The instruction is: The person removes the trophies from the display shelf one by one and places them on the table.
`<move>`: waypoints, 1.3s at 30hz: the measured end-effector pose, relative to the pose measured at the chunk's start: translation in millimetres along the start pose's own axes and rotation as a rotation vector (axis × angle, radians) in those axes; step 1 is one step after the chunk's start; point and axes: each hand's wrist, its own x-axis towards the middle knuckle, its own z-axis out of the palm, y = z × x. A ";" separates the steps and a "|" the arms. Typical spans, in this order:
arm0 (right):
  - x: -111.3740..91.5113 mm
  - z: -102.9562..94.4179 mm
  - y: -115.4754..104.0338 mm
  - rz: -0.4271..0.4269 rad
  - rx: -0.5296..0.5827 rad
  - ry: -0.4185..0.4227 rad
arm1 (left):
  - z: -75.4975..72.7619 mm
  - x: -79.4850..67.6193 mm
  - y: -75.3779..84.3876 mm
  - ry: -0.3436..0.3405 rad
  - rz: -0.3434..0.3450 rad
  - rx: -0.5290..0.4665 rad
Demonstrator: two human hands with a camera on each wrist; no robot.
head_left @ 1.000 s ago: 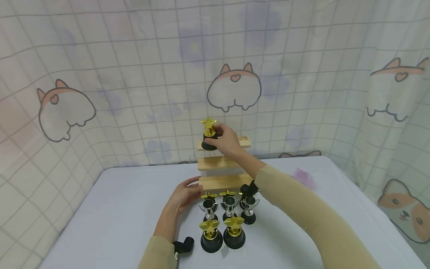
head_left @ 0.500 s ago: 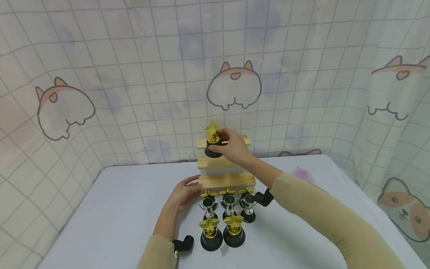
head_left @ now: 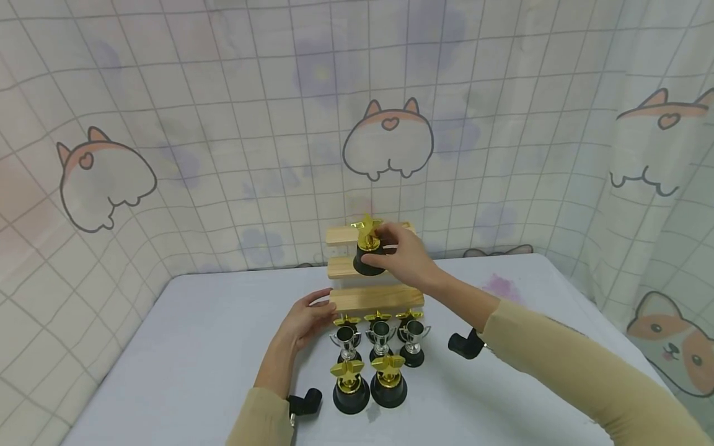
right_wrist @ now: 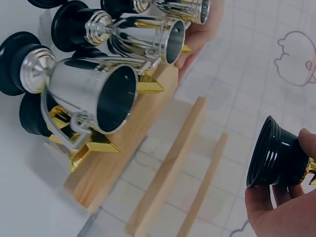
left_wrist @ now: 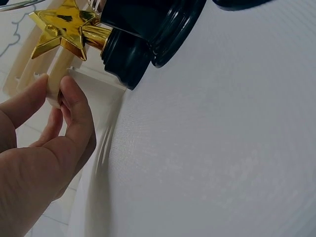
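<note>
My right hand (head_left: 409, 259) grips a gold star trophy (head_left: 367, 239) by its stem and black base, upright, in front of the middle step of a wooden tiered rack (head_left: 376, 298). In the right wrist view the underside of that trophy's black base (right_wrist: 269, 153) faces the rack. At the rack's left side, my left hand (head_left: 307, 319) holds the end of the lowest step; the left wrist view shows thumb and fingers pinching the wood (left_wrist: 58, 74). Just in front of the rack stand three small gold star trophies (head_left: 378, 317), partly hidden by three silver cups (head_left: 382, 332).
Two larger gold star trophies, a left one (head_left: 351, 397) and a right one (head_left: 389, 393), stand nearest me on the white table (head_left: 212, 365). A gridded curtain (head_left: 251, 155) hangs behind the rack and along both sides. Small black cameras ride on both wrists.
My right hand has brought the star trophy down and to the right, from in front of the top step to the middle one. The left hand stays on the rack.
</note>
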 end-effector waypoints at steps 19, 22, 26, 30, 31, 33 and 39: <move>-49.5 -17.4 17.0 -0.018 0.046 -0.025 | 0.4 -1.9 1.4 0.004 0.004 0.005; -56.7 -20.8 18.8 -0.029 0.032 -0.016 | 0.5 -2.3 1.4 0.004 0.005 0.007; -66.0 -25.9 20.9 -0.047 0.003 -0.003 | 0.5 -2.9 1.4 0.003 0.008 0.009; -77.8 -32.1 23.9 -0.048 -0.016 0.004 | 0.2 -3.0 0.0 0.001 0.011 0.010; -80.9 -33.6 25.1 -0.043 -0.016 0.005 | 0.1 -3.0 -0.3 0.001 0.011 0.009; -87.1 -36.3 27.4 -0.033 -0.023 0.007 | 0.2 -3.0 -0.6 0.002 0.010 0.007; -102.8 -42.1 33.6 -0.002 -0.034 0.012 | 1.3 -3.0 0.4 0.001 0.019 0.007</move>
